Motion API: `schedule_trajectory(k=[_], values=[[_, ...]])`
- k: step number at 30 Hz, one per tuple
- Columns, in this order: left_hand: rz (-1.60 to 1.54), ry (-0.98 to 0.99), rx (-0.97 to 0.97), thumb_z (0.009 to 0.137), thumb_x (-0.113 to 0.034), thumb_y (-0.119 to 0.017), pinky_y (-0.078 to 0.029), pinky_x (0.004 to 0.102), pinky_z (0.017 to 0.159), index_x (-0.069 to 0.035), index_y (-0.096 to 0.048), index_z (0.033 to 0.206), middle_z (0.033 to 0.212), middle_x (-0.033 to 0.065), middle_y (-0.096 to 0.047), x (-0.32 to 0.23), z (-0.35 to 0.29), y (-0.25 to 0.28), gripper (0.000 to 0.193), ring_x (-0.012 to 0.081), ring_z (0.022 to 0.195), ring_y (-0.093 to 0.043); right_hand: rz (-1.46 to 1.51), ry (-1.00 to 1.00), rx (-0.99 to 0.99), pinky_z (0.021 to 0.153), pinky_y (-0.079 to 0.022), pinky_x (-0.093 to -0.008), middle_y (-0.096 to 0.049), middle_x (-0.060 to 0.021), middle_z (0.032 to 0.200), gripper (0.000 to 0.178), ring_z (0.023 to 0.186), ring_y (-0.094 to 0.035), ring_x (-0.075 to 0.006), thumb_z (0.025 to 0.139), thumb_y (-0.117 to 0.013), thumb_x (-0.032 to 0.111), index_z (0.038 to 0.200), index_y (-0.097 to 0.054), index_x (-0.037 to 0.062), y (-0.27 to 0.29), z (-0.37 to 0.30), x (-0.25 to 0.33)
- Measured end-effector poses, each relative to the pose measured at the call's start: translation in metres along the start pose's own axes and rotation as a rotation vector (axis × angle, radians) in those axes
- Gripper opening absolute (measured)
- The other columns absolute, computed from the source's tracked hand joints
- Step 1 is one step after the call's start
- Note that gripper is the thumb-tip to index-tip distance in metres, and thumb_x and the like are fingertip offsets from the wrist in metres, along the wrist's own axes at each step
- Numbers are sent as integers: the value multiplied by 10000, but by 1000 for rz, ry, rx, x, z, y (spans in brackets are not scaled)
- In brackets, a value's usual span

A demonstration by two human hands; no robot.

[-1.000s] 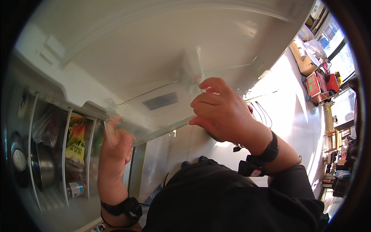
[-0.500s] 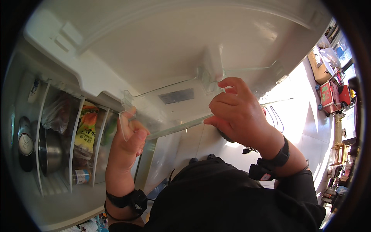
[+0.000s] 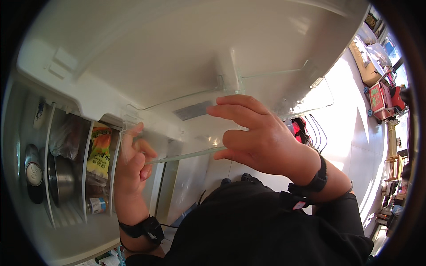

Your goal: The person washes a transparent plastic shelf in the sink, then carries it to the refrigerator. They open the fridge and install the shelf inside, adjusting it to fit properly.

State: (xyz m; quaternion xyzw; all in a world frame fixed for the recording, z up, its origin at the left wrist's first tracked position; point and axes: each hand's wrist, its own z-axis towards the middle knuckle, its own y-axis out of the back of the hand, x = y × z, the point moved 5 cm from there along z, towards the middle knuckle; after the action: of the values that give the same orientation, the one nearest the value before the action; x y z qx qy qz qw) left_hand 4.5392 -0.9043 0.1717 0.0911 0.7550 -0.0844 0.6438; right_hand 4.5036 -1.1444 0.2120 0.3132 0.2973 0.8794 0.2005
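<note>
A clear plastic refrigerator door bin [image 3: 186, 155] is by the inner face of the white door [image 3: 177, 53]. My left hand [image 3: 133, 164] grips its left end, the fingers partly seen through the plastic. My right hand [image 3: 262, 137] holds the front wall near the middle, thumb low at the edge and fingers reaching over the inside. Behind the fingers, a clear upright part [image 3: 233, 75] stands against the door. A grey rectangular patch [image 3: 193, 110] shows through the bin. Whether the bin is seated on the door cannot be made out.
At left, the open refrigerator's shelves [image 3: 85, 177] bear a metal pot [image 3: 61, 179], a yellow-green packet [image 3: 98, 159], a labelled jar [image 3: 96, 205] and a dark lidded container [image 3: 33, 174]. Sunlit floor [image 3: 350, 133] lies to the right, with a red box on a wheeled cart [image 3: 378, 99] beyond.
Both hands have shifted left in the picture, the right one more. The right hand's fingers now stretch further over the bin. The whole view has also moved slightly.
</note>
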Motion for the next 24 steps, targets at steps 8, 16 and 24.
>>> schedule_trajectory(k=[8,16,24], values=[[88,-71,-112,674,-519,-676,-237,139,407,-14,-337,1272,746,30,-481,-2,-8,5,853,28,471,-277,-191,102,12,791,-475,-381,-571,-82,1005,242,968,-539,-275,664,-723,241,670,-549,73,-7,-7,-5],[76,-89,-141,693,-569,-642,-229,142,395,-20,-354,1261,736,26,-476,0,-5,3,841,28,449,-287,-222,104,-49,765,-485,-362,-586,-64,976,238,954,-556,-270,644,-729,224,684,-542,83,-6,-8,-7],[49,-73,-160,702,-522,-640,-231,148,389,-8,-373,1244,735,23,-472,-1,-4,2,793,31,443,-287,-210,77,-40,767,-489,-360,-590,-90,1011,231,977,-560,-286,643,-726,196,690,-536,73,-6,-6,-7]])
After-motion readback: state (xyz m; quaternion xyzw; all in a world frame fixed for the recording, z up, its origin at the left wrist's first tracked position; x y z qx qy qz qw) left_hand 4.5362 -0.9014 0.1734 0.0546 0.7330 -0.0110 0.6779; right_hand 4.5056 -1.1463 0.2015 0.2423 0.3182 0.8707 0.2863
